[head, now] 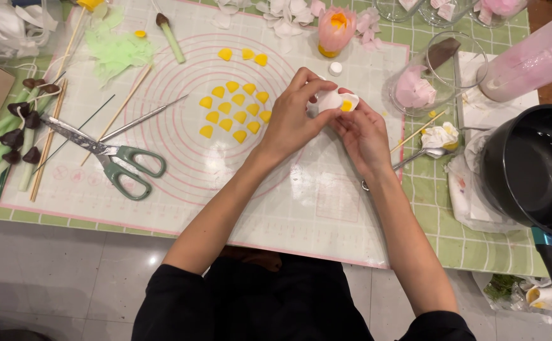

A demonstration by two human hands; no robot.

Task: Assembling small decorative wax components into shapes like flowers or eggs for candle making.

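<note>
My left hand (291, 120) and my right hand (364, 134) meet over a white silicone mat (276, 208). Together they pinch a small white petal piece with a yellow centre (339, 101), the fingers of both hands closed on it. Just left of my left hand lie several small yellow petal shapes (235, 110) in rows on the mat, with three more (244, 55) farther up. A finished pink flower with a yellow centre (337, 28) stands behind the hands.
Green-handled scissors (108, 155) lie at the left beside wooden skewers (48, 142) and green stems with dark tips (20, 136). A black pot (535, 170), a spoon holding white paste (430, 142), glass bowls (427, 79) and a pink cup (532, 57) crowd the right.
</note>
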